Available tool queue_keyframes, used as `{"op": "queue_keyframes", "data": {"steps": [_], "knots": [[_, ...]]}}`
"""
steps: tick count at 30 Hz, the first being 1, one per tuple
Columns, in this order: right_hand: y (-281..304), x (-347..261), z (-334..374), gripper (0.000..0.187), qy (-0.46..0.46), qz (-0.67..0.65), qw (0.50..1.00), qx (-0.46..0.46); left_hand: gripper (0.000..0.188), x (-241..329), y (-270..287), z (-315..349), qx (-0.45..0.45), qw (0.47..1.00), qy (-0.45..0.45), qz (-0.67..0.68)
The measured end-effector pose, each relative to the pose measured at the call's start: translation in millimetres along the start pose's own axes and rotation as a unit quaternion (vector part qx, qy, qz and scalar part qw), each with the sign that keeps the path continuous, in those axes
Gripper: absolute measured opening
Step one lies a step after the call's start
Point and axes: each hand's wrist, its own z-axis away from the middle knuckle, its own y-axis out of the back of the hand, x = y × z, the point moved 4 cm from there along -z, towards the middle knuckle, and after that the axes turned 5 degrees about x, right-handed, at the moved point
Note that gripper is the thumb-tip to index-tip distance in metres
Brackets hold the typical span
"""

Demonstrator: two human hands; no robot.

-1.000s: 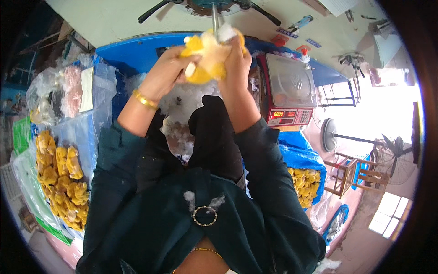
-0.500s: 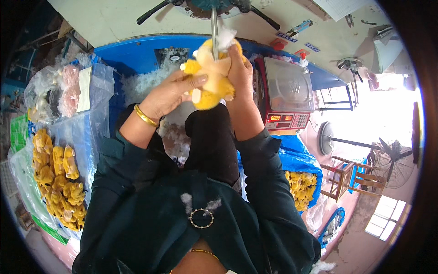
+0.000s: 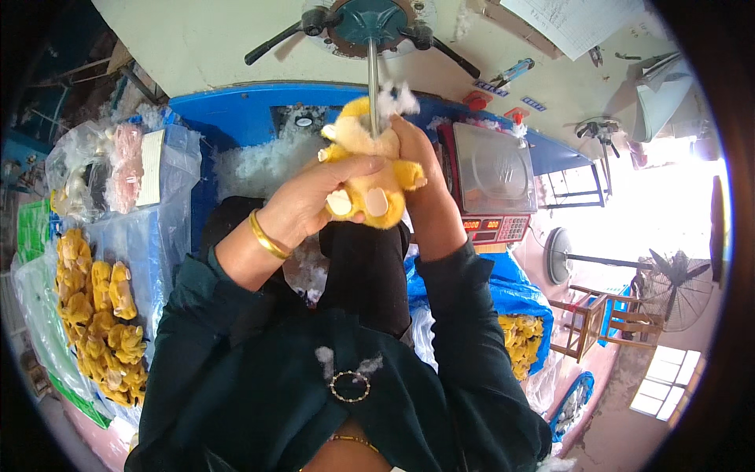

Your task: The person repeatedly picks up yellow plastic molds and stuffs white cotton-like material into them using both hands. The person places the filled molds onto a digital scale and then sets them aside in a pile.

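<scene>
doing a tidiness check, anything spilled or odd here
Yes, loose white fluff lies strewn left of the yellow plush toy, and a tuft pokes out beside the metal tube; both look stray, outside it.

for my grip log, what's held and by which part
A yellow plush toy: left hand around its middle, right hand at its upper side by the head.

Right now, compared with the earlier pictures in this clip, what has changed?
The toy has been drawn down along the tube toward the person, so more tube shows. Both hands came with it; the left hand now lays its thumb across the belly. The right hand keeps its hold. Nothing was let go. The scale and yellow pile stayed put.
</scene>
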Motion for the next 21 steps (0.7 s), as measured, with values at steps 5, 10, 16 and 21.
{"op": "queue_keyframes", "data": {"steps": [5,10,16,21], "knots": [[-40,-27,8,0.05,-0.002,0.112,0.994,-0.005,0.039,29,-7,-38,0.102,0.994,0.025,-0.012],[-18,-10,3,0.046,-0.023,0.011,1.0,0.018,0.041,9,-9,-18,-0.009,0.999,-0.02,0.038],[-47,-34,21,0.057,0.05,0.11,0.992,-0.037,0.034,41,1,-51,0.035,0.997,0.054,-0.046],[-10,-7,0,0.04,-0.04,-0.038,0.998,-0.016,0.042,5,-4,-23,0.02,0.998,-0.054,0.031]]}}
